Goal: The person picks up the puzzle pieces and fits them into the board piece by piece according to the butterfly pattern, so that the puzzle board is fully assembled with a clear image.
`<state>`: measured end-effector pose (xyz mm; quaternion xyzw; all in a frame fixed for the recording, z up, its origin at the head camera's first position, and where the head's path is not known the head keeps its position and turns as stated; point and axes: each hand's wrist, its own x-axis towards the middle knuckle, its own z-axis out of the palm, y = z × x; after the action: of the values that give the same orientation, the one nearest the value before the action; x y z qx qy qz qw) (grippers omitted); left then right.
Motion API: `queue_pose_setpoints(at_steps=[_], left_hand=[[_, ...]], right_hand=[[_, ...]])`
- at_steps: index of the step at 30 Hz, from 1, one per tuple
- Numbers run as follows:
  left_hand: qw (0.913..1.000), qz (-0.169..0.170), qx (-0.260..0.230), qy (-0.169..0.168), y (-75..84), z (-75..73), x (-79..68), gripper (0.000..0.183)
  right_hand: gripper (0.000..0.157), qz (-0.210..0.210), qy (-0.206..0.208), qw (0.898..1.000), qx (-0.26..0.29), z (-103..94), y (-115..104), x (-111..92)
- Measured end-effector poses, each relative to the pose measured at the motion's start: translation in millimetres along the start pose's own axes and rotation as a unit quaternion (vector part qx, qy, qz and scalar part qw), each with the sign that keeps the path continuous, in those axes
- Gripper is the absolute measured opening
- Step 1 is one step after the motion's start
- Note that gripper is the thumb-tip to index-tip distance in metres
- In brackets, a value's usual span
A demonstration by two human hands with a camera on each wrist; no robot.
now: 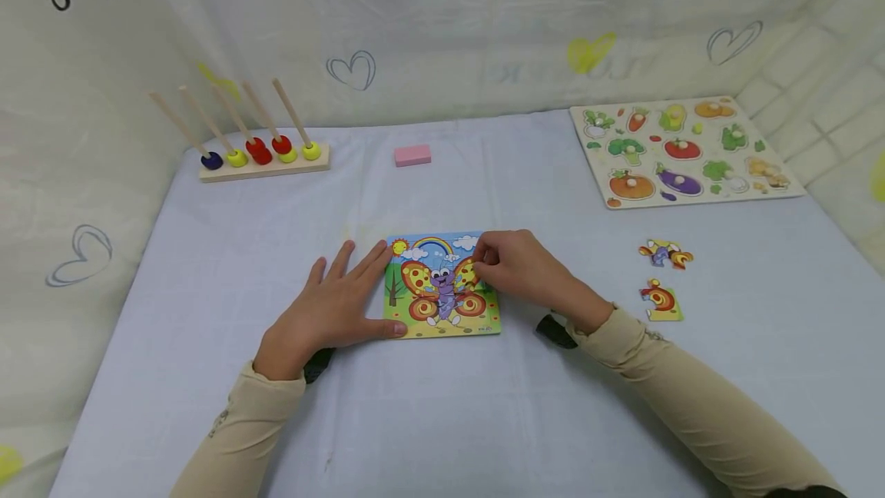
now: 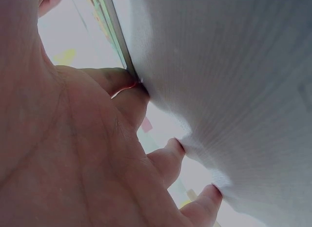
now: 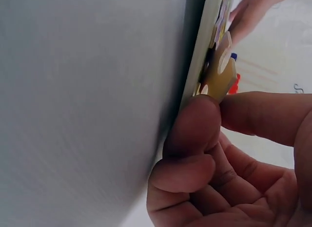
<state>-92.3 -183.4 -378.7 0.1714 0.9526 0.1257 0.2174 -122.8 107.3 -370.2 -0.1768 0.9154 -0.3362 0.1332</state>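
A butterfly jigsaw puzzle [image 1: 445, 327] lies flat in its tray in front of me in the head view. My left hand [image 1: 332, 313] is spread at its left side, thumb on the lower left corner and fingertips along the left edge and the cloth. At the upper right part of the picture, my right hand [image 1: 515, 263] pinches a puzzle piece [image 3: 223, 81] between thumb and fingers. In the right wrist view that piece stands tilted up from the tray; in the head view the fingers mostly cover it.
Two loose puzzle pieces [image 1: 665, 254] lie to the right on the white cloth. A vegetable peg board [image 1: 664, 152] sits at the back right. At the back left stands a bead stacker [image 1: 266, 167] with upright rods. A pink block [image 1: 412, 155] is at the back middle.
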Motion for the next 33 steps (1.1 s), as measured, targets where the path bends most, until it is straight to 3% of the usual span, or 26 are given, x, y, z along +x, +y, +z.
queue_pose_setpoints(at_steps=[12,24,33], left_hand=[[1.0,-0.002,-0.001,0.0,1.1,1.0,0.9,0.121],[1.0,0.001,-0.003,-0.003,1.8,-0.9,0.0,0.12],[1.0,-0.001,-0.006,-0.004,0.6,-1.1,-0.7,0.12]], right_hand=[[0.014,-0.026,-0.058,0.997,-0.034,1.4,-1,1],[0.011,-0.034,-0.044,0.998,-0.036,1.9,-2,0],[0.011,-0.042,-0.015,0.999,0.031,-12.8,8,-14]])
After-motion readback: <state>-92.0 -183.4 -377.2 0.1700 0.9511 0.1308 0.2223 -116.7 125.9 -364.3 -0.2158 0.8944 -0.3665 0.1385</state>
